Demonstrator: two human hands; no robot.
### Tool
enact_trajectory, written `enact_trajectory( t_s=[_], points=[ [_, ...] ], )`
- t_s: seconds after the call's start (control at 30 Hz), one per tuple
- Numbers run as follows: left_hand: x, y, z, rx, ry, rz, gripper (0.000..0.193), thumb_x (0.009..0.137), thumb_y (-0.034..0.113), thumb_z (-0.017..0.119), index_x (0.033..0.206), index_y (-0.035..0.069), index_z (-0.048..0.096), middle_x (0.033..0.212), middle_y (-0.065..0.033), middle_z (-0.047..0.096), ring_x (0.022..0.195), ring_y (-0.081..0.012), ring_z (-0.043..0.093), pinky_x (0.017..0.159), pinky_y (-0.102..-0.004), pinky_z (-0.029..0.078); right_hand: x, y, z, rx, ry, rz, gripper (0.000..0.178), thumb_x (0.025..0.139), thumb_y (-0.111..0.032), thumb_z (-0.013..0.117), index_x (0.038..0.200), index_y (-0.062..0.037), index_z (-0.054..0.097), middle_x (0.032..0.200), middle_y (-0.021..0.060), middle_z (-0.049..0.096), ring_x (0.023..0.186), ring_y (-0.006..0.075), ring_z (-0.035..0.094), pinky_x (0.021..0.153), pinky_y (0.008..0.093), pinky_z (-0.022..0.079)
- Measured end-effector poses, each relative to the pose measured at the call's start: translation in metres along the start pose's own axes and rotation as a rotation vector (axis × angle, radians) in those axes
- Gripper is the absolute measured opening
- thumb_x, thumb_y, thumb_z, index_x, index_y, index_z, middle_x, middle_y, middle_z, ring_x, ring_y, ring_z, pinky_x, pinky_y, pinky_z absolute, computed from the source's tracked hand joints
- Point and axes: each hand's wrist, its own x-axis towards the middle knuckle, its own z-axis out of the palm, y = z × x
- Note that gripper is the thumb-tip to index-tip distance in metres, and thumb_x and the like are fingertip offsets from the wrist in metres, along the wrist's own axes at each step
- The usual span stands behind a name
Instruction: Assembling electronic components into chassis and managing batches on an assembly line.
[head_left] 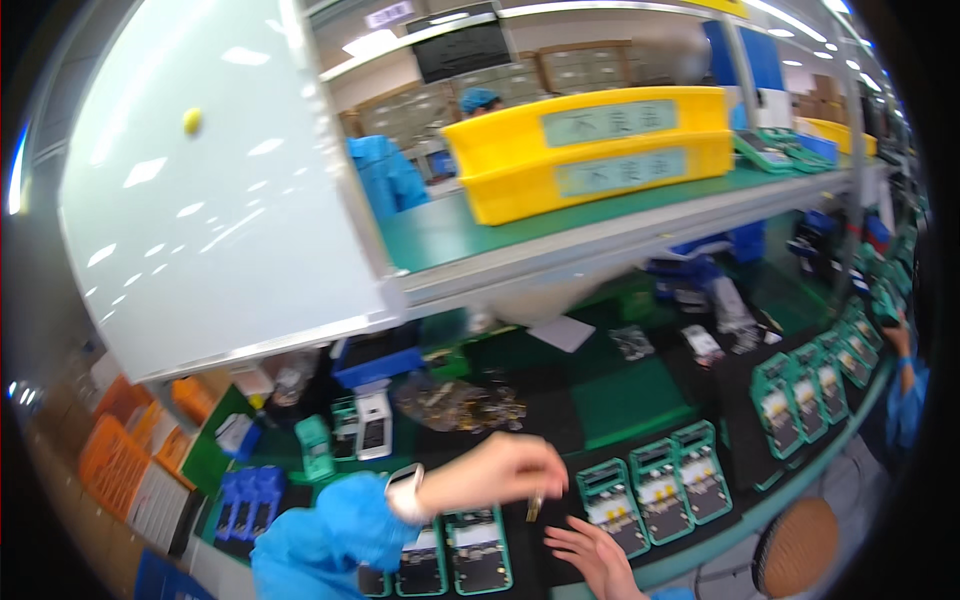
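Note:
My left hand (500, 468), with a white watch on its wrist, reaches over the bench with fingers pinched together. A small brass-coloured metal part (535, 508) hangs below its fingertips; its exact kind is too blurred to tell. My right hand (592, 562) is lower and to the right, fingers spread, holding nothing. Just right of my hands stand three green device housings (662, 492) with circuit boards and white and yellow parts inside. More green-framed housings (480, 550) lie beneath my left forearm, partly hidden by the blue sleeve.
A clear bag of small metal parts (460, 402) lies behind my left hand. Blue holders (250, 500) stand at the left, and further housings (800, 400) line the right. Yellow bins (600, 150) rest on the shelf above. At far right a co-worker's hand (897, 335) holds a green housing.

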Motion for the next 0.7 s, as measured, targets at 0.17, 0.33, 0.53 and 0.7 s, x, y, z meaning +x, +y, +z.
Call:
enact_trajectory(
  t_s=[0.17, 0.33, 0.53, 0.7],
  points=[
    [-0.022, 0.014, 0.084, 0.523, -0.310, 0.105, 0.027, 0.085, 0.017, 0.063, 0.111, 0.008, 0.061, 0.115, -0.0150, 0.060, 0.109, -0.0336, 0.058, 0.091, -0.0407, 0.048, 0.015, 0.011, 0.017, 0.797, -0.007, 0.321, 0.041, 0.103, -0.037, 0.040, 0.115, -0.0042, 0.060, 0.109, 0.0136, 0.068, 0.108, 0.0265, 0.061, 0.100, 0.0426, 0.045],
    [-0.014, 0.027, 0.090, 0.474, -0.170, 0.284, 0.019, 0.077, 0.002, 0.065, 0.096, 0.005, 0.062, 0.084, -0.0147, 0.057, 0.083, -0.0347, 0.060, 0.072, -0.0411, 0.049, 0.010, 0.017, 0.025, 1.007, 0.114, 0.492, 0.029, 0.091, -0.030, 0.053, 0.098, -0.0043, 0.065, 0.105, 0.0141, 0.069, 0.107, 0.0296, 0.062, 0.101, 0.0461, 0.044],
    [0.002, 0.032, 0.111, 0.579, -0.276, 0.420, 0.015, 0.077, 0.003, 0.065, 0.092, 0.003, 0.062, 0.081, -0.0139, 0.057, 0.081, -0.0341, 0.059, 0.071, -0.0416, 0.048, -0.007, 0.015, 0.019, 1.035, 0.253, 0.320, 0.012, 0.086, -0.020, 0.059, 0.080, -0.0097, 0.059, 0.082, 0.0075, 0.062, 0.084, 0.0247, 0.060, 0.081, 0.0390, 0.049],
    [-0.001, 0.043, 0.111, 0.480, -0.271, 0.358, 0.011, 0.080, 0.000, 0.063, 0.090, 0.002, 0.063, 0.081, -0.0144, 0.057, 0.077, -0.0333, 0.061, 0.067, -0.0384, 0.049, -0.018, 0.013, 0.034, 0.755, 0.310, 0.264, 0.033, 0.094, -0.039, 0.052, 0.075, -0.0132, 0.056, 0.067, 0.0043, 0.052, 0.061, 0.0183, 0.051, 0.056, 0.0302, 0.040]
  ],
)
